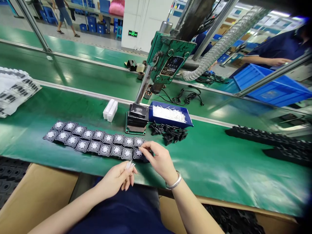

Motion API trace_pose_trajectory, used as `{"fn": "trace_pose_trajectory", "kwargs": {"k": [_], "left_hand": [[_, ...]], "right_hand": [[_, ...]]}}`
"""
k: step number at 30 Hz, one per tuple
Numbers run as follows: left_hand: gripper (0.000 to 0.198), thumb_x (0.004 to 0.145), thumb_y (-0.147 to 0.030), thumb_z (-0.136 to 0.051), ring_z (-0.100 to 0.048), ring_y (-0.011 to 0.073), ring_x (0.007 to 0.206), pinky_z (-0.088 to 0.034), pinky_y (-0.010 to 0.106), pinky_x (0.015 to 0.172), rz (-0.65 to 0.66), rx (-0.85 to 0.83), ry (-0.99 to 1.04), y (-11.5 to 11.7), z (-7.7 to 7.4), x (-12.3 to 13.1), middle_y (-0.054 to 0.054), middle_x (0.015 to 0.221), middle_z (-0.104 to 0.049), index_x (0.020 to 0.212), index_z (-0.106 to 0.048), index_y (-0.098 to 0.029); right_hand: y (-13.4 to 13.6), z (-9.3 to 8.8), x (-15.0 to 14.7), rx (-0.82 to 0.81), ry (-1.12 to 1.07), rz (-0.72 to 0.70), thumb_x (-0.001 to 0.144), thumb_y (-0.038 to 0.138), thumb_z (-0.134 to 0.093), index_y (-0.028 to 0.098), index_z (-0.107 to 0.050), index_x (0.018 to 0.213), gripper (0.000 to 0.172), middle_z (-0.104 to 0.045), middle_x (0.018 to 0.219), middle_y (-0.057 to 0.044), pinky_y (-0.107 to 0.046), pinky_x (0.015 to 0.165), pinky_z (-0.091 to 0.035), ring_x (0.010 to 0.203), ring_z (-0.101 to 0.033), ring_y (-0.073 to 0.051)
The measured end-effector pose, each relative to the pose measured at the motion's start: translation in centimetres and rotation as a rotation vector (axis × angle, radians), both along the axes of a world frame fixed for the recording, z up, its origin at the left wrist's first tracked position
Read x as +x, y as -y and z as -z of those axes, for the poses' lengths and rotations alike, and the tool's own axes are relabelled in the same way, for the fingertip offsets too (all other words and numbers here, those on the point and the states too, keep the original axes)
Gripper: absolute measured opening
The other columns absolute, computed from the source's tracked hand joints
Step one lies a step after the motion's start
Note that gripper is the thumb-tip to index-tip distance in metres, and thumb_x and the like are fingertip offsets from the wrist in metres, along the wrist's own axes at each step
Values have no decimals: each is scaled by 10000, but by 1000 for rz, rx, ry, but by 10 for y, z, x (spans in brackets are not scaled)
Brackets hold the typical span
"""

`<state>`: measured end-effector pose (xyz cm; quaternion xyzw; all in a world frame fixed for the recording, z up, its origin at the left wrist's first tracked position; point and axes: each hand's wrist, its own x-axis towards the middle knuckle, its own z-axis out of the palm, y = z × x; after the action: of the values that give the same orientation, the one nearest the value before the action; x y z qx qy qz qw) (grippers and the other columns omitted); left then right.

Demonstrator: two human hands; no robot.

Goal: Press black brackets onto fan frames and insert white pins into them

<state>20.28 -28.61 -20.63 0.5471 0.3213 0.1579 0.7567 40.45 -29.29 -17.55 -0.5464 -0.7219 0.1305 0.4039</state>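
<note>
My left hand (122,174) is closed around a small bunch of thin white sticks (130,165), held just in front of the table's near edge. My right hand (158,157) pinches thumb and forefinger together over the right end of two rows of square black fan frames (105,149) with white swirl centres. Whatever lies between those fingertips is too small to make out. The hand partly hides the last frames. Beyond it, loose black plastic parts (170,134) lie in a heap, and a blue tray (188,123) holds many more white sticks.
A green press (168,60) stands over a black block (137,118) on the green table (219,162). Two white blocks (110,110) sit left of it. Stacked black parts (268,138) are at the right, white-wrapped stacks (14,91) at the left. A co-worker (275,52) is behind a blue bin (275,87).
</note>
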Motion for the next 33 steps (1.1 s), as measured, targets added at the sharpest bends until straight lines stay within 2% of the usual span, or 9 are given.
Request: {"fn": "trace_pose_trajectory", "kwargs": {"k": [3, 8, 10, 14, 16, 18, 27, 29, 33], "left_hand": [[549, 898, -694, -431, -473, 70, 451, -348, 185, 434, -11, 5, -2, 0, -3, -2, -13, 672, -557, 937, -500, -151], [533, 917, -677, -414, -488, 75, 461, -356, 185, 437, -14, 21, 16, 4, -8, -5, -8, 677, -562, 942, -495, -151], [513, 935, -655, -400, -491, 77, 461, -359, 187, 437, -3, 42, 30, 4, -9, -6, -4, 680, -568, 949, -496, -151], [458, 981, -586, -356, -486, 74, 457, -354, 193, 440, 24, 135, 46, 2, -12, -5, 2, 691, -580, 942, -493, -151], [444, 999, -551, -340, -463, 66, 450, -352, 197, 457, 39, 196, 50, 0, -13, -4, -4, 663, -567, 880, -491, -151], [434, 1010, -520, -338, -448, 60, 449, -347, 199, 469, 45, 228, 55, -2, -13, -4, -8, 646, -558, 841, -489, -150], [400, 1020, -489, -358, -469, 50, 472, -329, 193, 458, -108, 222, 107, -6, -7, -7, 22, 732, -607, 866, -494, -146], [409, 1013, -512, -361, -460, 50, 461, -319, 193, 449, -171, 184, 116, -8, -9, -10, 19, 732, -603, 920, -508, -141], [444, 990, -566, -380, -459, 58, 464, -319, 191, 446, -261, 87, 94, -11, -12, -15, 12, 725, -592, 1019, -507, -141]], "right_hand": [[0, -4, 4, 47, 88, -4, 943, 282, -628, 190, -567, 856, 141, -621, 833, -35, -331, 754, -468, 808, -580, -193], [14, -29, 8, 282, 42, 242, 936, 223, -626, 189, -568, 964, 73, -603, 970, -71, -377, 851, -457, 941, -569, -211], [20, -36, 4, 211, 22, 177, 942, 196, -610, 195, -591, 994, 55, -599, 970, -64, -354, 835, -463, 931, -572, -198], [27, -29, -13, -68, -79, -106, 943, 245, -629, 207, -597, 1174, 236, -597, 1022, -67, -320, 827, -478, 940, -570, -187], [26, -21, -20, -154, -161, -198, 951, 239, -618, 203, -627, 1091, 145, -608, 941, -45, -290, 775, -474, 866, -572, -166], [23, -15, -25, -201, -209, -233, 959, 218, -602, 193, -638, 950, 44, -606, 852, -24, -265, 720, -455, 794, -564, -146], [-1, -20, -25, -203, -288, -270, 927, 268, -660, 179, -609, 763, 193, -599, 772, -9, -246, 673, -451, 728, -563, -126], [-8, -26, -21, -166, -353, -231, 935, 265, -646, 183, -610, 758, 198, -622, 780, -13, -251, 683, -473, 740, -593, -132], [-24, -30, -11, -72, -351, 22, 959, 259, -600, 201, -639, 879, 106, -684, 833, -16, -256, 705, -516, 767, -658, -145]]}}
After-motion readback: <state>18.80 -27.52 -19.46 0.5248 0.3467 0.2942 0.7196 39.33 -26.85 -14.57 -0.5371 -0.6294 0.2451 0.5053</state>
